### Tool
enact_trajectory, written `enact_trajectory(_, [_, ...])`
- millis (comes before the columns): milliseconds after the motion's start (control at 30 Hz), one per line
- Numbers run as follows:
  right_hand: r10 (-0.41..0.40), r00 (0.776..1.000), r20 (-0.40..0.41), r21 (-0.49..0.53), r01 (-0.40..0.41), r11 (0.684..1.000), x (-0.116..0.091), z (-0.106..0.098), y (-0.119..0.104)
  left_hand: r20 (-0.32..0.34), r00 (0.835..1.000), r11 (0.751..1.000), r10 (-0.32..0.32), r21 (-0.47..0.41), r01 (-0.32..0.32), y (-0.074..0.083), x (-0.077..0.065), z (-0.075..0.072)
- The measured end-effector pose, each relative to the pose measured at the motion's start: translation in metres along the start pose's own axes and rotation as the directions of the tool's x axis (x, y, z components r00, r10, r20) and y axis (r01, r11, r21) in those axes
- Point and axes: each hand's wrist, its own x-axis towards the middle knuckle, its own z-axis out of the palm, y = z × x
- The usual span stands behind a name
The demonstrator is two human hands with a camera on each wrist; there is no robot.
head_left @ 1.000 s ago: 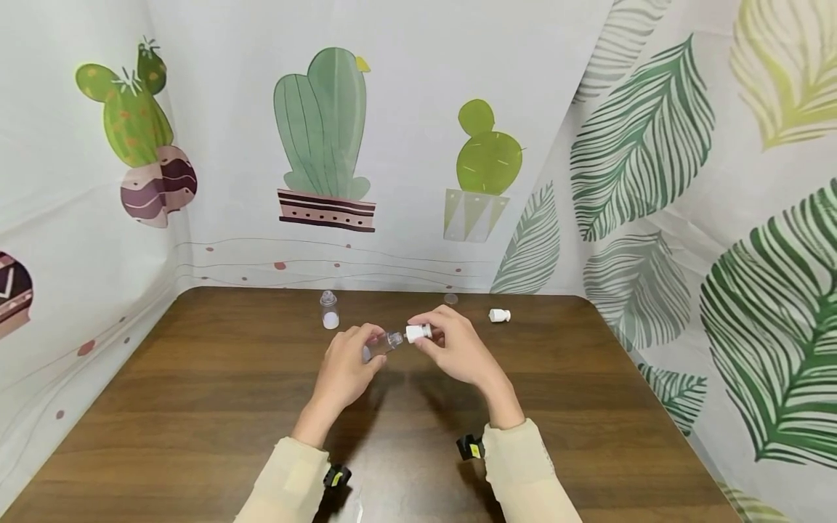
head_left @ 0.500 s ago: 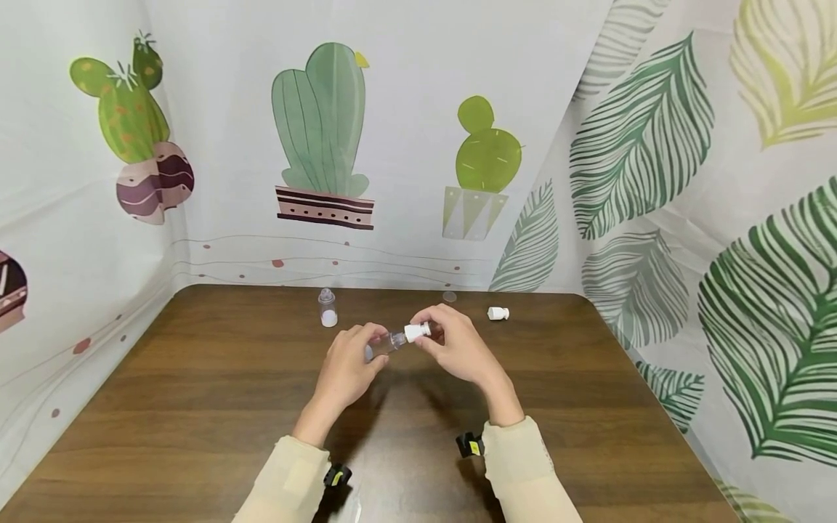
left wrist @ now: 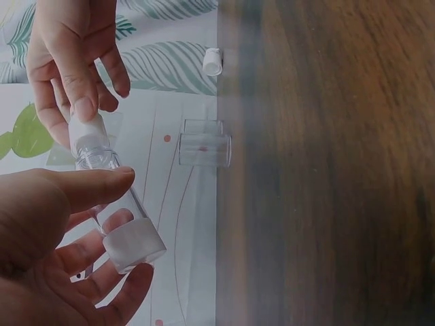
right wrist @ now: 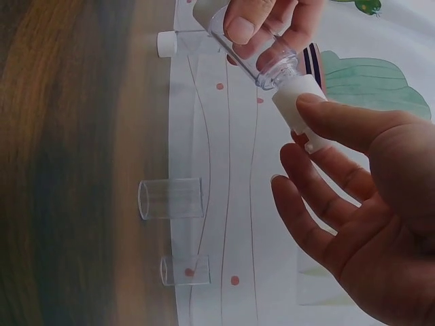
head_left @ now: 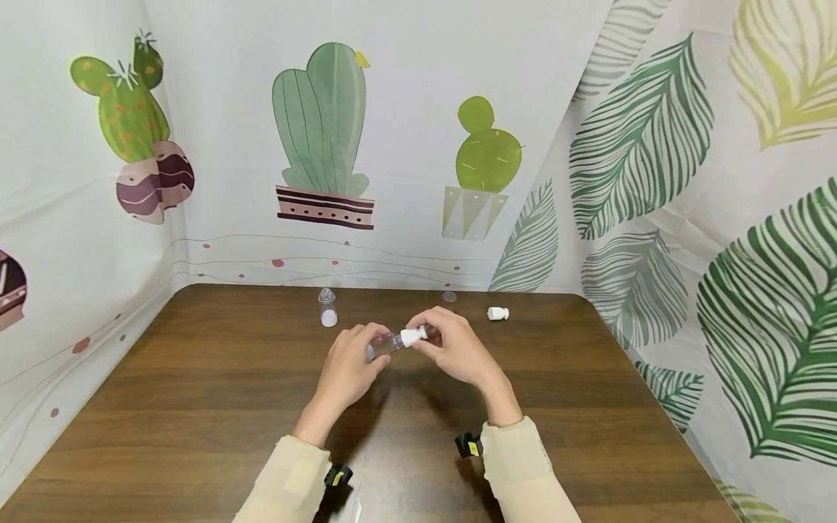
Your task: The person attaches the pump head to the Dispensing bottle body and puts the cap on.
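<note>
My left hand (head_left: 349, 365) grips a small clear bottle (head_left: 387, 344) with a white bottom, tilted with its neck up and to the right. In the left wrist view the thumb lies along the bottle's clear wall, and the fingers wrap the far side near the white bottom (left wrist: 134, 246). My right hand (head_left: 455, 349) pinches a white pump top (head_left: 409, 337) between thumb and fingers. The pump top (right wrist: 296, 102) sits in line with the bottle at its neck (right wrist: 277, 71); part of the neck shows below it. How far it is seated I cannot tell.
A second clear bottle with a white bottom (head_left: 328, 309) stands at the table's back, left of centre. Another white pump top (head_left: 498, 313) lies back right. Two clear cylindrical covers, a larger one (right wrist: 171, 199) and a smaller one (right wrist: 185, 270), stand near the back edge.
The white pump top has moved left onto the bottle's neck, closing the small gap seen earlier. The left hand and bottle shift barely; the view has tilted slightly.
</note>
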Motion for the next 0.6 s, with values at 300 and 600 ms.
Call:
enact_trajectory(300, [-0.011, 1.000, 0.004, 0.001, 0.011, 1.000, 0.0004, 0.0024, 0.0011, -0.001, 1.000, 1.000, 0.010, 0.006, -0.010, 0.0003, -0.0010, 0.0011])
enact_trajectory(600, [-0.018, 1.000, 0.007, -0.010, 0.018, 1.000, 0.0019, 0.0028, 0.0000, -0.013, 1.000, 1.000, 0.027, 0.013, -0.026, 0.0002, 0.0001, 0.0015])
